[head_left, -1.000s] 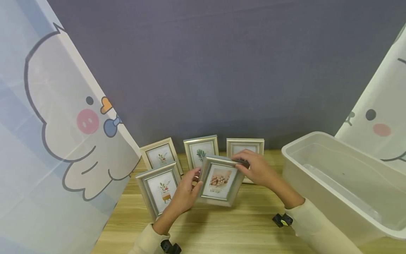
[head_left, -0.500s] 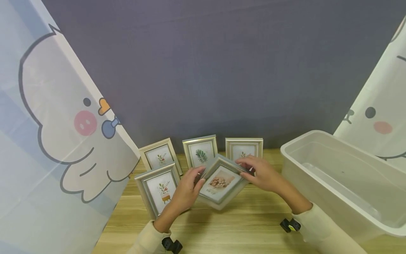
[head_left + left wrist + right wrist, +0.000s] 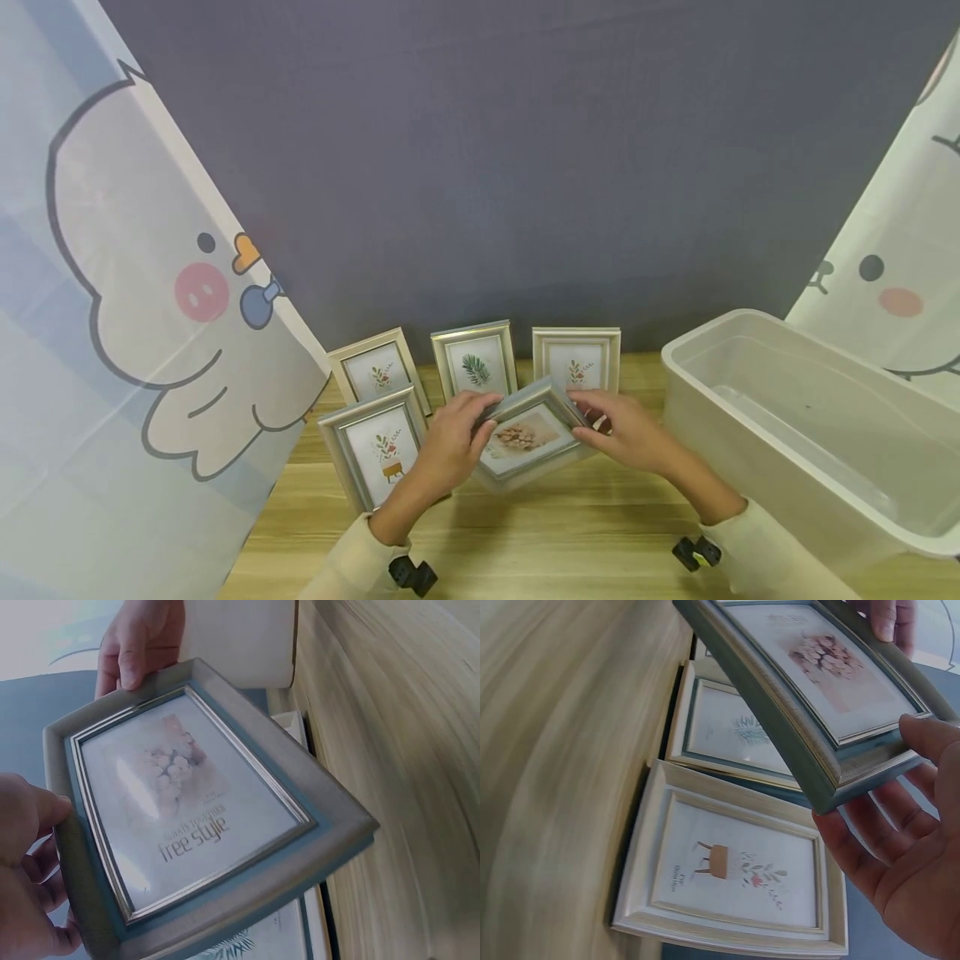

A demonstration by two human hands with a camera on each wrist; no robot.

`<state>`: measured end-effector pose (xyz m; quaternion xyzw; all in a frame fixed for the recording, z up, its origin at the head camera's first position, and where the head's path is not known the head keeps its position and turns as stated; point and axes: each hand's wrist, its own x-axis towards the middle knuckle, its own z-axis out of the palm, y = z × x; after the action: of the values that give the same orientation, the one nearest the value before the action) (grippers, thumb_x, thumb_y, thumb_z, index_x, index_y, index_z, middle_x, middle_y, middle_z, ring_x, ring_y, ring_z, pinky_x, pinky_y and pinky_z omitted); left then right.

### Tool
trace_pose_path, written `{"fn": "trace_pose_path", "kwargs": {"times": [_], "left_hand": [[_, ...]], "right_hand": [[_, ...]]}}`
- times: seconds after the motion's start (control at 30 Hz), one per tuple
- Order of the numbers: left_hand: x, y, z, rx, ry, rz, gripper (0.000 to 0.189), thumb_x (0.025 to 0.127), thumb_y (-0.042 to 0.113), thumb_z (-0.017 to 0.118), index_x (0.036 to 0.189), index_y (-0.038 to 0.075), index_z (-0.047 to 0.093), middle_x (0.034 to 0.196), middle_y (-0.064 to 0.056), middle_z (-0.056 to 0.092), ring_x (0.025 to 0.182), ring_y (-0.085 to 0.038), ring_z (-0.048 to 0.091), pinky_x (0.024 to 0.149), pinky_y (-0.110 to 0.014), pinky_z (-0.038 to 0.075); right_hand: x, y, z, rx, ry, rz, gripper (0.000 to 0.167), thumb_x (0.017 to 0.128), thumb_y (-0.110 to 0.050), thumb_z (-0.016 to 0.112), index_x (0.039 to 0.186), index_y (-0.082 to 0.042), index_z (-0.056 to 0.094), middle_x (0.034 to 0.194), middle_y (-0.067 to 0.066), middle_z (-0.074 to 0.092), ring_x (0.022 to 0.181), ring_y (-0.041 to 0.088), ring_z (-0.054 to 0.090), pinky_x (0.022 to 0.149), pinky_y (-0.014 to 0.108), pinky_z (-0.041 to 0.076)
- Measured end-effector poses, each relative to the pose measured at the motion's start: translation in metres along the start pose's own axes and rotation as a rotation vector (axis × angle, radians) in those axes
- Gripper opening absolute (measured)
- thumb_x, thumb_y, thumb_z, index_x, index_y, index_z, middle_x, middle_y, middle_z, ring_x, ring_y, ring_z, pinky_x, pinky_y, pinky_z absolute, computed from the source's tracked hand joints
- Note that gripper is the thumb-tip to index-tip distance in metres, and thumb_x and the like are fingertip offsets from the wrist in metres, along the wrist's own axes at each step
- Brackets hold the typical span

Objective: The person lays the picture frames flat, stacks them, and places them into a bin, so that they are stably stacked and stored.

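A silver-grey picture frame point(image 3: 528, 437) with a brownish photo hangs tilted over the table, held between both hands. My left hand point(image 3: 452, 442) grips its left edge, thumb on the front and fingers behind, as the left wrist view shows. At the upper right side my right hand point(image 3: 626, 429) pinches the border; in the right wrist view the thumb point(image 3: 930, 739) lies on the front and the fingers are spread beneath. "Free style" lettering shows on the held picture frame point(image 3: 187, 787). Behind it stand a leaf-print picture frame point(image 3: 474, 362) and a cream flower-print picture frame point(image 3: 577, 362).
Two more picture frames stand at the left, a rear one point(image 3: 378, 371) and a nearer one point(image 3: 382, 446). A large whitish plastic bin point(image 3: 693, 367) is on the right of the wooden table point(image 3: 540, 542). A dark grey cloth point(image 3: 525, 167) closes off the back.
The held picture frame has turned clockwise and tipped back, its top corner moving right. Both hands stay on it, the right one slightly lower, uncovering more of the cream picture frame behind.
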<state>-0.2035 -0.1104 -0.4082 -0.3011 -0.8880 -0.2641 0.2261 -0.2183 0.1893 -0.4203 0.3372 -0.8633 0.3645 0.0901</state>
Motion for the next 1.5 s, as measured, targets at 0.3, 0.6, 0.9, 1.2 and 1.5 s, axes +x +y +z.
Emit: {"fn": "trace_pose_path", "kwargs": {"times": [0.3, 0.6, 0.9, 1.2, 1.5], "left_hand": [[0.006, 0.011, -0.003, 0.089, -0.023, 0.031, 0.033, 0.096, 0.019, 0.071, 0.128, 0.017, 0.069, 0.117, -0.001, 0.071, 0.11, -0.023, 0.066, 0.086, -0.044, 0.051], [0.011, 0.009, -0.005, 0.071, -0.065, 0.082, 0.031, 0.095, 0.02, 0.073, 0.126, 0.017, 0.071, 0.116, 0.001, 0.072, 0.106, -0.022, 0.066, 0.088, -0.046, 0.053], [0.013, 0.003, -0.014, 0.065, -0.038, 0.084, 0.03, 0.089, 0.021, 0.081, 0.118, 0.018, 0.074, 0.115, 0.001, 0.073, 0.108, -0.022, 0.067, 0.093, -0.047, 0.055], [0.009, -0.003, -0.027, -0.044, -0.022, 0.011, 0.031, 0.086, 0.016, 0.082, 0.116, 0.012, 0.075, 0.113, -0.001, 0.072, 0.106, -0.019, 0.066, 0.082, -0.034, 0.058], [0.006, -0.013, -0.04, -0.191, -0.071, -0.11, 0.033, 0.089, 0.017, 0.079, 0.121, 0.015, 0.072, 0.117, 0.0, 0.071, 0.098, -0.014, 0.066, 0.082, -0.033, 0.059]], "right_hand": [[-0.011, 0.006, 0.014, 0.122, 0.047, 0.012, 0.045, 0.091, -0.007, 0.075, 0.132, 0.001, 0.058, 0.092, 0.01, 0.075, 0.081, 0.01, 0.071, 0.064, 0.022, 0.06], [-0.025, 0.015, 0.032, 0.189, 0.167, -0.016, 0.043, 0.086, 0.003, 0.076, 0.126, 0.001, 0.059, 0.09, 0.011, 0.076, 0.079, 0.003, 0.068, 0.061, 0.027, 0.06], [-0.035, 0.016, 0.04, 0.309, 0.202, 0.042, 0.04, 0.091, 0.004, 0.071, 0.128, 0.002, 0.056, 0.098, 0.019, 0.074, 0.085, 0.001, 0.067, 0.068, 0.031, 0.062], [-0.046, 0.02, 0.038, 0.316, 0.262, 0.068, 0.041, 0.09, 0.007, 0.07, 0.127, 0.006, 0.054, 0.091, 0.015, 0.07, 0.085, -0.001, 0.065, 0.067, 0.025, 0.06], [-0.057, 0.025, 0.032, 0.318, 0.331, 0.11, 0.036, 0.088, 0.009, 0.07, 0.12, 0.008, 0.054, 0.091, -0.005, 0.066, 0.085, -0.001, 0.066, 0.071, 0.02, 0.058]]}}
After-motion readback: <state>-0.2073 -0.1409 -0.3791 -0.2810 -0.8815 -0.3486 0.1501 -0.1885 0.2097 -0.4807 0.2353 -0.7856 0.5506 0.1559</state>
